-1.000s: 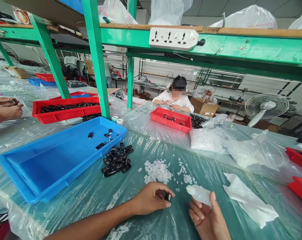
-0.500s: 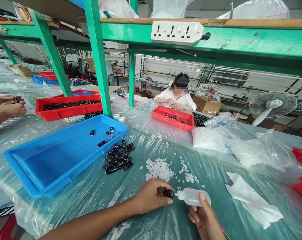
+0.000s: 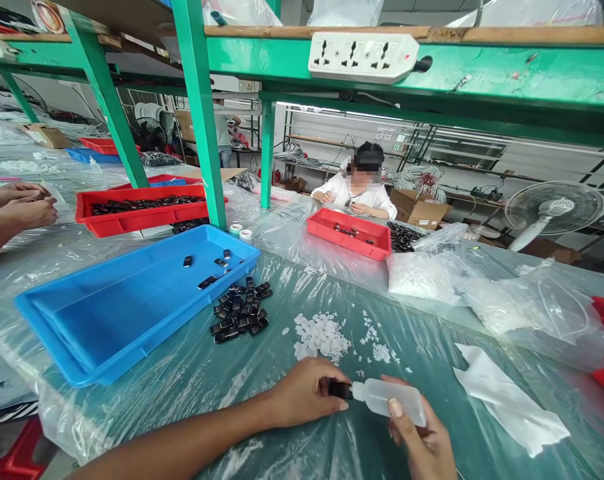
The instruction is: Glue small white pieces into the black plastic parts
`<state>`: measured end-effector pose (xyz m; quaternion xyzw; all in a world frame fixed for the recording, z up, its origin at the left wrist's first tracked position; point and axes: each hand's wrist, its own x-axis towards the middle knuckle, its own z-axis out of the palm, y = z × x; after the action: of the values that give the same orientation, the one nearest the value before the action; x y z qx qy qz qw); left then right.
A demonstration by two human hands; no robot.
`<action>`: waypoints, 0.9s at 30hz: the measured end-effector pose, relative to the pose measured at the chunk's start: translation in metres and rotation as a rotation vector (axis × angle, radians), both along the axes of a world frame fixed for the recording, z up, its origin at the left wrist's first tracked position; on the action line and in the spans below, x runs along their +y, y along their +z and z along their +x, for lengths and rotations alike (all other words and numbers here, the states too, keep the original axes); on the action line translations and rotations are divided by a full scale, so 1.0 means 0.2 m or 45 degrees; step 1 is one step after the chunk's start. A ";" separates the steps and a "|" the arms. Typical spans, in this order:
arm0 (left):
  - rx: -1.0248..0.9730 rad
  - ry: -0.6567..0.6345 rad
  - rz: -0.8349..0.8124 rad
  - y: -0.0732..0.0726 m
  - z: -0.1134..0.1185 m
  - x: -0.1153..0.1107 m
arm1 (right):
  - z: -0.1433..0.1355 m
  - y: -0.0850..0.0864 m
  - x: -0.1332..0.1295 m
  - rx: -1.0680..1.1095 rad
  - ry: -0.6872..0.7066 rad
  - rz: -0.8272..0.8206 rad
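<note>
Between the thumb and fingers of my left hand [image 3: 309, 393] is a small black plastic casing [image 3: 340, 390]. My right hand [image 3: 422, 433] is closed around a translucent squeeze bottle [image 3: 395, 400], tilted nearly level with its nozzle end against the casing. The nozzle tip itself is hidden at the casing. Just beyond my hands lies a heap of small white translucent pieces [image 3: 322, 335], with smaller white bits [image 3: 381, 353] beside it. A pile of black casings [image 3: 239, 313] sits left of that heap.
A blue tray [image 3: 47, 333] holding several black casings stands at left. Red trays [image 3: 349, 243] are farther back. A white cloth [image 3: 512, 400] lies right; bags of white pieces [image 3: 422, 277] sit behind. A co-worker [image 3: 362, 183] sits opposite; another person's hands [image 3: 29, 210] show at left.
The bottle has come closer to the casing, its nozzle now at the casing's end where a gap showed before. My right fingers have shifted on the bottle. The view has shifted slightly.
</note>
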<state>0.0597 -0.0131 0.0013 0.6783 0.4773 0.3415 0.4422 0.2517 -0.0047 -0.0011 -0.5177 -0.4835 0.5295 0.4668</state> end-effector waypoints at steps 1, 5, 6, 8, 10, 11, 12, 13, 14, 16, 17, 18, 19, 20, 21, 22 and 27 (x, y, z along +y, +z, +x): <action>0.000 -0.009 0.003 0.00 0.00 0.00 | -0.01 0.01 0.00 -0.005 -0.010 0.017; 0.006 -0.021 0.028 0.00 0.00 0.00 | -0.02 0.01 -0.01 -0.031 -0.053 0.079; 0.008 -0.019 0.032 0.00 0.00 0.00 | -0.02 0.01 -0.01 -0.040 -0.056 0.089; 0.008 -0.015 0.028 0.00 0.00 0.00 | -0.01 0.01 -0.01 -0.062 -0.056 0.107; 0.008 -0.011 0.023 0.00 0.00 0.00 | -0.01 0.01 -0.01 -0.084 -0.046 0.130; 0.008 -0.007 0.023 0.00 0.00 0.00 | -0.01 0.01 -0.01 -0.095 -0.039 0.139; 0.010 -0.001 0.028 0.00 0.00 0.00 | 0.00 0.01 -0.01 -0.105 -0.030 0.147; 0.014 0.005 0.036 0.00 0.00 0.00 | 0.00 0.00 -0.01 -0.115 -0.024 0.149; 0.019 0.010 0.042 0.00 0.00 0.00 | 0.00 0.00 -0.01 -0.124 -0.021 0.147; 0.033 0.015 0.046 0.00 0.00 0.00 | 0.00 0.00 -0.01 -0.131 -0.020 0.142; 0.045 0.019 0.044 0.00 0.00 0.00 | 0.01 0.00 -0.01 -0.132 -0.019 0.140; 0.061 0.022 0.038 0.00 0.00 0.00 | 0.01 0.00 -0.01 -0.135 -0.019 0.128; 0.079 0.024 0.032 0.00 0.00 0.00 | 0.01 0.00 -0.02 -0.141 -0.019 0.108; 0.099 0.025 0.030 0.00 0.00 0.00 | 0.01 0.00 -0.02 -0.147 -0.014 0.089; 0.119 0.025 0.031 0.00 0.00 0.00 | 0.01 0.00 -0.02 -0.151 -0.008 0.074; 0.136 0.027 0.037 0.00 0.00 0.00 | 0.00 0.00 -0.02 -0.151 -0.003 0.066; 0.198 0.034 0.079 -0.02 0.00 0.00 | 0.00 0.00 -0.03 -0.159 -0.005 0.131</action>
<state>0.0598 -0.0132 -0.0021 0.7098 0.5083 0.3082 0.3779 0.2525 -0.0100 -0.0020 -0.5259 -0.5370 0.4699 0.4628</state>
